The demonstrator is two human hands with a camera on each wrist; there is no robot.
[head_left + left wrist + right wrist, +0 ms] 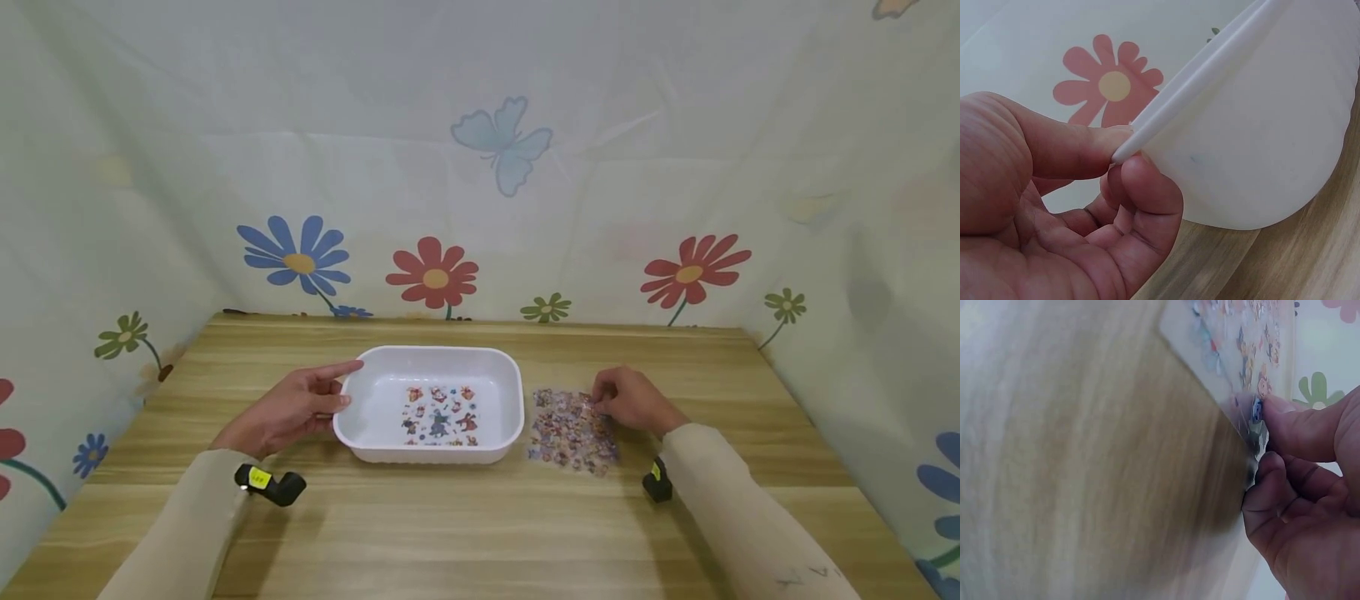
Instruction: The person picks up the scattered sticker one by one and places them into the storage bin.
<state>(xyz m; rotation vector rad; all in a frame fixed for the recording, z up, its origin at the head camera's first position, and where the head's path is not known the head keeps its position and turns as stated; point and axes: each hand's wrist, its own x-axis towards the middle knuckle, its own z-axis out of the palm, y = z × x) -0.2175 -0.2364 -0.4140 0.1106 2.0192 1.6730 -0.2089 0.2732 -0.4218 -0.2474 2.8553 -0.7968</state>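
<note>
A white plastic tray (pixel 429 456) stands on the wooden table, with a clear sheet of small colourful cartoon stickers (pixel 440 421) lying inside it. My left hand (pixel 288 408) pinches the tray's left rim between thumb and bent fingers, as the left wrist view shows up close. To the right of the tray is a transparent sticker sheet (pixel 567 433) crowded with little printed figures. My right hand (pixel 633 400) pinches its far right edge between thumb and forefinger. In the right wrist view the sticker sheet (pixel 1244 344) slants up toward the fingertips.
The light wooden table (pixel 480 525) reaches back to a pale fabric backdrop (pixel 637 167) printed with flowers and a butterfly. Black wrist cameras (pixel 281 487) are strapped on over both beige sleeves (pixel 738 492).
</note>
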